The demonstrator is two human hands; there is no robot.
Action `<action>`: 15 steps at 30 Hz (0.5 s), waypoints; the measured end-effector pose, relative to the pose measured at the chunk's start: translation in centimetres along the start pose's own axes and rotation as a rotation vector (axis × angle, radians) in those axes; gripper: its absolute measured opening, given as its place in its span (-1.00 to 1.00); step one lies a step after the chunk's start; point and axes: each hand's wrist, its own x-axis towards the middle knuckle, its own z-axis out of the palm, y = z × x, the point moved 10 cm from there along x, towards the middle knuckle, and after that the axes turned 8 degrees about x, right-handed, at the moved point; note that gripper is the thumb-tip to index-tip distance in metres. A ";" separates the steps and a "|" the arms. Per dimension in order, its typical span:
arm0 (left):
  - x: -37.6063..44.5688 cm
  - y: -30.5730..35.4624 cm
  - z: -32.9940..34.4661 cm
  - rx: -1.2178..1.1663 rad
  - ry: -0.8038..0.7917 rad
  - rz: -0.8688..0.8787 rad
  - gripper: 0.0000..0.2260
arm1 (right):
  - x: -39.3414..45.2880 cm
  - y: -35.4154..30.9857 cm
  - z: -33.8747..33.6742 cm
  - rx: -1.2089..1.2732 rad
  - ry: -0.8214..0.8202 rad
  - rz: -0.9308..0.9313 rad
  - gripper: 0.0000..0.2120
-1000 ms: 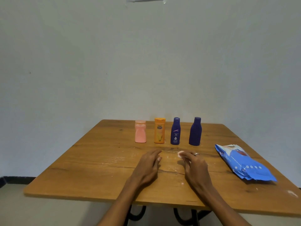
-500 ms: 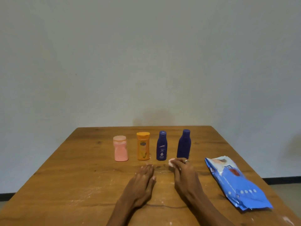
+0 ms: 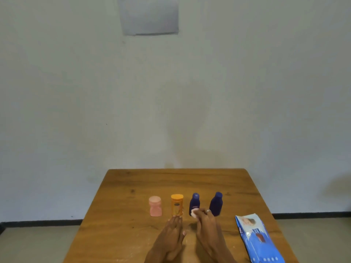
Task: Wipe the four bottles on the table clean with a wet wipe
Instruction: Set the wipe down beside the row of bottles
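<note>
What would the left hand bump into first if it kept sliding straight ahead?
Most likely the orange bottle: the left hand lies flat and points at its base, fingertips just short of it, though the gap is hard to judge.

No legible text anywhere.

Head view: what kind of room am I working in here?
Probably a plain room at home, not a workshop: a bare wooden table against a blank pale wall, holding toiletry bottles and a wet-wipe pack.
</note>
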 end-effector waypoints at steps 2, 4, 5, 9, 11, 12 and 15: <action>-0.6 0.4 -1.3 0.023 -0.003 -0.003 -0.44 | -0.2 -1.0 -0.7 -0.006 -0.036 0.018 -0.60; -1.0 0.9 -2.0 0.035 -0.015 0.003 -0.44 | -0.3 -1.2 -1.1 -0.010 -0.051 0.044 -0.59; -1.3 1.1 -2.2 0.032 -0.019 0.005 -0.44 | -0.4 -1.0 -1.2 0.000 -0.055 0.055 -0.59; -1.7 2.0 -3.5 0.027 0.018 0.014 -0.46 | -0.2 -1.6 -1.2 -0.044 -0.073 0.017 -0.66; -1.5 2.2 -3.8 0.027 0.034 0.009 -0.46 | 0.2 -2.1 -1.1 -0.060 -0.101 -0.002 -0.60; -1.4 2.3 -3.9 0.021 0.045 0.005 -0.46 | 0.4 -2.3 -1.0 -0.044 -0.119 0.002 -0.57; -1.3 2.5 -4.3 0.015 0.053 -0.004 -0.47 | 1.2 -2.5 -0.2 -0.023 -0.156 0.003 -0.54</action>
